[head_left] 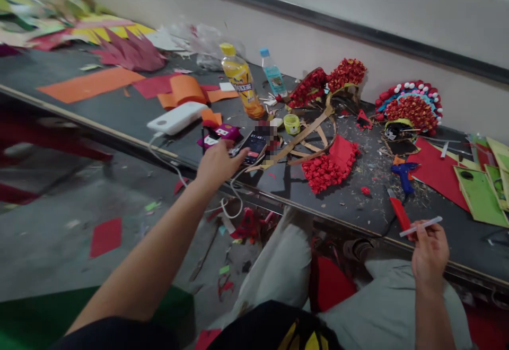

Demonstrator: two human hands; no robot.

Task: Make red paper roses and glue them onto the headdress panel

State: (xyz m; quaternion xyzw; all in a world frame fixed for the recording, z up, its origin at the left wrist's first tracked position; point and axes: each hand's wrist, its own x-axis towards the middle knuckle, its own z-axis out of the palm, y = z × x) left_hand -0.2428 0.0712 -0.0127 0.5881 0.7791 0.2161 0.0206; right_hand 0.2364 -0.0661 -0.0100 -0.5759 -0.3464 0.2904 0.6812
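My left hand (220,163) reaches over the table's front edge with its fingers apart. Its thumb rests at the lower left of a phone (256,140) with a lit screen showing a time. A purple packet (222,133) lies just beyond the fingers. Between the thumb and fingers of my right hand (430,252) is a translucent white glue stick (421,226), held roughly level. Beside it, a red box cutter (400,211) points away from me; whether the hand touches it I cannot tell. A blue glue gun (405,175) lies a little farther back.
On the dark table (286,185) are a yellow-capped bottle (244,82), a blue-capped bottle (273,73), a white power bank (177,118) with a cable, a cardboard frame (314,127), red ruffled pieces (330,167), a beaded fan-shaped ornament (411,107) and green panels (479,193). Scraps litter the floor.
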